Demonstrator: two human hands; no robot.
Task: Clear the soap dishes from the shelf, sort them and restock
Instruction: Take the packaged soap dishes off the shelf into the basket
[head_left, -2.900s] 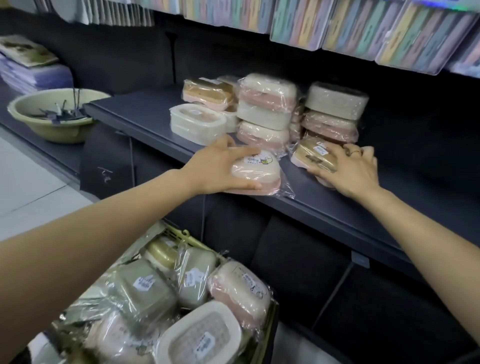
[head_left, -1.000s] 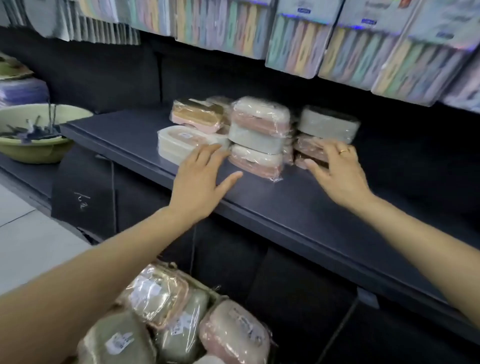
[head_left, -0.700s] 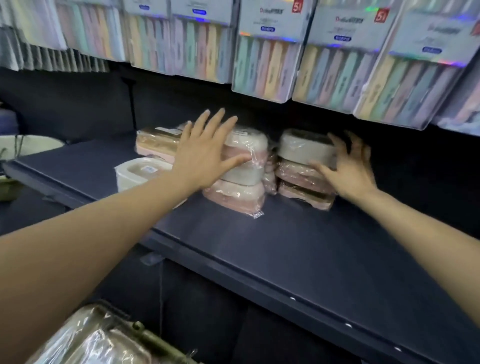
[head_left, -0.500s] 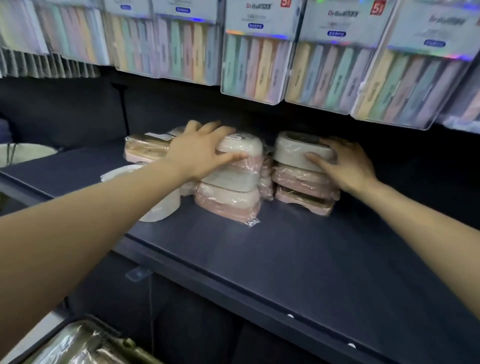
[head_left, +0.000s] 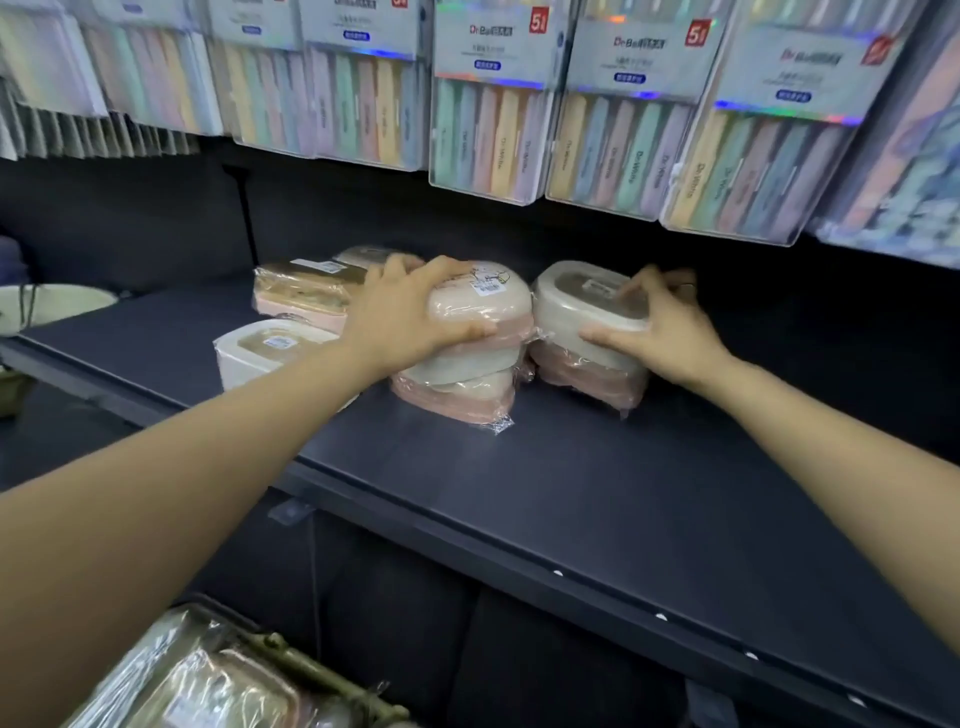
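moved from shelf (head_left: 519, 493) front onto stacks: left hand (head_left: 400, 317) gripping top soap dish (head_left: 483, 299), right hand (head_left: 660, 327) gripping another (head_left: 582, 296); several left uncleared.

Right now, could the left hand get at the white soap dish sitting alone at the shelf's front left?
Probably yes. The white soap dish sits uncovered beside the left forearm, but the left hand grips the top dish of the middle stack and would have to let go first.

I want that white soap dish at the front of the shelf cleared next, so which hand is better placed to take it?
Left. The left hand grips the top pink soap dish right beside the white soap dish; the right hand is farther off, gripping a beige soap dish.
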